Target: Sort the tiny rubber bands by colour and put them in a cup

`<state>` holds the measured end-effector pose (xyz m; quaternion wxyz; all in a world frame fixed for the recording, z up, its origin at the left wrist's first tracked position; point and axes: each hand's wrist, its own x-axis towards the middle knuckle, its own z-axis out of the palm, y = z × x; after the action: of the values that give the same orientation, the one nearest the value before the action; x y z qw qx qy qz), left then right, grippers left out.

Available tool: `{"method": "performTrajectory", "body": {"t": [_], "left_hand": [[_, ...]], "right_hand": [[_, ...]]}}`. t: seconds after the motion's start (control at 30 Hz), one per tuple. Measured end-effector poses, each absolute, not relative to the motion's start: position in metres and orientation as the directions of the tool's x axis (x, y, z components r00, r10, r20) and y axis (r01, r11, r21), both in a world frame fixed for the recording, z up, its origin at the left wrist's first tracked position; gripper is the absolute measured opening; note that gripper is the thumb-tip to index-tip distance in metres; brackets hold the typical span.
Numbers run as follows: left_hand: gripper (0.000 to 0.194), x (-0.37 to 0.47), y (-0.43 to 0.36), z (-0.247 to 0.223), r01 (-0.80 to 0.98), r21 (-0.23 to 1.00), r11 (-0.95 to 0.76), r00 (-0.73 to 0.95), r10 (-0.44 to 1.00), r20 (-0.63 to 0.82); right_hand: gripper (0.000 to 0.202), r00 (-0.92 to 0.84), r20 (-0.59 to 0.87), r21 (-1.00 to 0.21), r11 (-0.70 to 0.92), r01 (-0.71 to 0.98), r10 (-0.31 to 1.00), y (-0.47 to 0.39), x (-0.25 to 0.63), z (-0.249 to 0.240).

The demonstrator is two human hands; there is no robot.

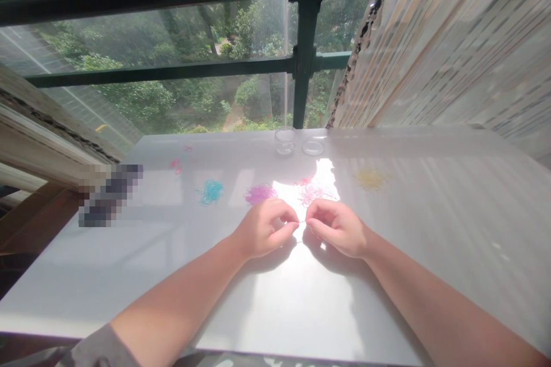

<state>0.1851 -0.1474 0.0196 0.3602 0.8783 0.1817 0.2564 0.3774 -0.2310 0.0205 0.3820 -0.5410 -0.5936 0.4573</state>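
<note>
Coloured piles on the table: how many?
4: blue pile, left; purple pile, beyond the left hand; pink pile, beyond the right hand; yellow pile, right. Loose pink pieces farther left form no pile. Hands may hide more.

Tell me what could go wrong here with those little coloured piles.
The thin strand between the left hand and right hand might slip or snap. The purple pile and pink pile lie close to the knuckles, so a nudge could mix them. Glare on the white table may hide small pieces.
</note>
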Motion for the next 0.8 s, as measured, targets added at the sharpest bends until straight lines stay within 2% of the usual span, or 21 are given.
{"method": "performTrajectory", "body": {"t": [0.23,0.53,0.8], "left_hand": [[0.009,0.1854,-0.1472,0.0206,0.144,0.727,-0.671,0.799,0.512,0.315],[0.008,0.1845,-0.1470,0.0204,0.134,0.723,-0.677,0.799,0.506,0.325],[0.009,0.1841,-0.1461,0.0213,0.132,0.716,-0.686,0.805,0.495,0.326]], "right_hand": [[0.009,-0.118,-0.021,-0.955,0.015,0.297,0.993,-0.2307,0.3784,0.0205],[0.010,-0.125,-0.009,-0.975,0.019,0.219,0.992,-0.2313,0.3787,0.0207],[0.010,-0.122,0.003,-0.969,0.033,0.246,0.993,-0.2299,0.3784,0.0182]]}}
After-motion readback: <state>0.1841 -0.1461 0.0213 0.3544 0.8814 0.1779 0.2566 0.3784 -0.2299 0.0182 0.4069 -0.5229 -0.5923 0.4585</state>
